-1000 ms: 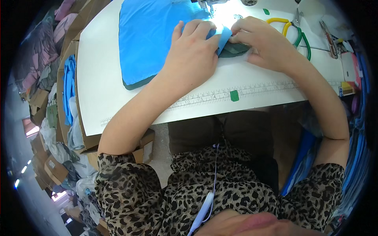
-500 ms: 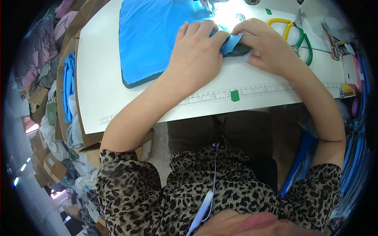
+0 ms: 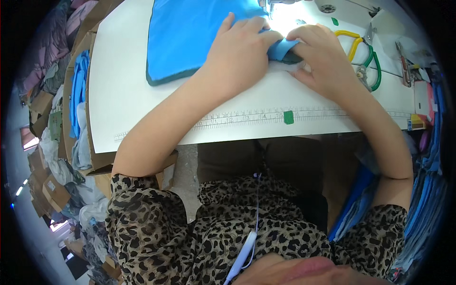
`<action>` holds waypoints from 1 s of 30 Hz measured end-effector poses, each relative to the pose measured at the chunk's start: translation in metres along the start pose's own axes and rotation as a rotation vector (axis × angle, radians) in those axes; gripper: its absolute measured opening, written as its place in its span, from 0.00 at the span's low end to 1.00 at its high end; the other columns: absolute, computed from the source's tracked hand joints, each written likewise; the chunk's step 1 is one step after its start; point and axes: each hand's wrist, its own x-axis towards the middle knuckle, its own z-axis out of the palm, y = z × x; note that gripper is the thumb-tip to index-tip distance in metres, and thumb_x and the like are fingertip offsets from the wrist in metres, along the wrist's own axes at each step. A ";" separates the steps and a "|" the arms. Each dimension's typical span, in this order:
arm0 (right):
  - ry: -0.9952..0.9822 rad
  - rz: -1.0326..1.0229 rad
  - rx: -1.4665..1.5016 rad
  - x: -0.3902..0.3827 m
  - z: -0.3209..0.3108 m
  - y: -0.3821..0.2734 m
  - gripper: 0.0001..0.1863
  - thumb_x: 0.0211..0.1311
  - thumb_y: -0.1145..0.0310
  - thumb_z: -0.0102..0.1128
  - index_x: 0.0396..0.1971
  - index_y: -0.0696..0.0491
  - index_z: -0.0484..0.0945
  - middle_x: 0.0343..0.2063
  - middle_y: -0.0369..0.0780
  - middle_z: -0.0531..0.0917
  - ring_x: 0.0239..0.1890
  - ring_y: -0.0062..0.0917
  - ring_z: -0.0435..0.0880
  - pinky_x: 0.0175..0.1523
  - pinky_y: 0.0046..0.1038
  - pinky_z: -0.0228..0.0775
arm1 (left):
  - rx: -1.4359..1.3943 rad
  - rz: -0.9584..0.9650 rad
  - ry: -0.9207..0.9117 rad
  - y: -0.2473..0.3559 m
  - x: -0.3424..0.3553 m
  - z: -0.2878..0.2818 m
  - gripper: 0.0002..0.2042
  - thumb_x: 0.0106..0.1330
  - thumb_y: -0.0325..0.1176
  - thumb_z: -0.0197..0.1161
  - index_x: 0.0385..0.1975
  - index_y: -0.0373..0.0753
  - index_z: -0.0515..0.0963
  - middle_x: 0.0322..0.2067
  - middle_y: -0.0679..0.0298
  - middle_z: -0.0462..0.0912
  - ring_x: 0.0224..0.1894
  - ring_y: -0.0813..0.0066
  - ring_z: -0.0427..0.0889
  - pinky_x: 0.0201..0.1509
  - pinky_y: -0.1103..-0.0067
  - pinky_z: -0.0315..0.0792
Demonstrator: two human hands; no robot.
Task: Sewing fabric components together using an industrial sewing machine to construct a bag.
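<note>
A blue fabric piece [image 3: 180, 42] with a dark green underside lies on the white table, its far end under the sewing machine's lit needle area [image 3: 268, 5]. My left hand [image 3: 240, 54] rests on the cloth, little finger raised, thumb and fingers bent over its right edge. Close by, my right hand [image 3: 325, 61] pinches a folded light-blue flap at that edge, with dark green cloth showing beneath. The fingertips of both hands are partly hidden by glare and folds.
Yellow-and-green-handled scissors [image 3: 373, 66] lie right of my right hand, with small snips [image 3: 403, 64] beyond. A printed ruler [image 3: 237, 118] runs along the table's front. Cardboard boxes [image 3: 57, 192] and cloth heaps stand left; stacked blue fabric [image 3: 422, 209] is at right.
The blue fabric has slid away from me, toward the machine, its near corner now farther from the ruler. Both hands stay on the cloth. The whole view has shifted slightly.
</note>
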 end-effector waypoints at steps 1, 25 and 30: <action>0.002 0.019 -0.025 0.002 0.001 0.002 0.14 0.45 0.68 0.68 0.34 0.55 0.80 0.43 0.36 0.78 0.51 0.31 0.75 0.58 0.40 0.65 | -0.002 0.000 -0.002 -0.003 0.002 0.002 0.20 0.57 0.21 0.55 0.48 0.47 0.80 0.49 0.61 0.79 0.54 0.60 0.77 0.69 0.52 0.59; -0.145 0.079 0.318 -0.007 -0.017 0.026 0.13 0.56 0.73 0.65 0.42 0.56 0.80 0.47 0.39 0.79 0.50 0.33 0.78 0.55 0.30 0.72 | -0.100 0.133 0.032 -0.003 0.002 -0.008 0.18 0.55 0.17 0.57 0.43 0.43 0.82 0.47 0.61 0.80 0.50 0.62 0.79 0.55 0.69 0.74; -0.205 0.105 0.334 -0.003 -0.022 0.023 0.13 0.56 0.76 0.64 0.43 0.55 0.79 0.48 0.38 0.79 0.52 0.32 0.77 0.58 0.30 0.71 | -0.060 0.125 -0.008 -0.004 0.002 -0.010 0.17 0.57 0.19 0.58 0.44 0.45 0.83 0.47 0.61 0.80 0.49 0.63 0.79 0.55 0.69 0.74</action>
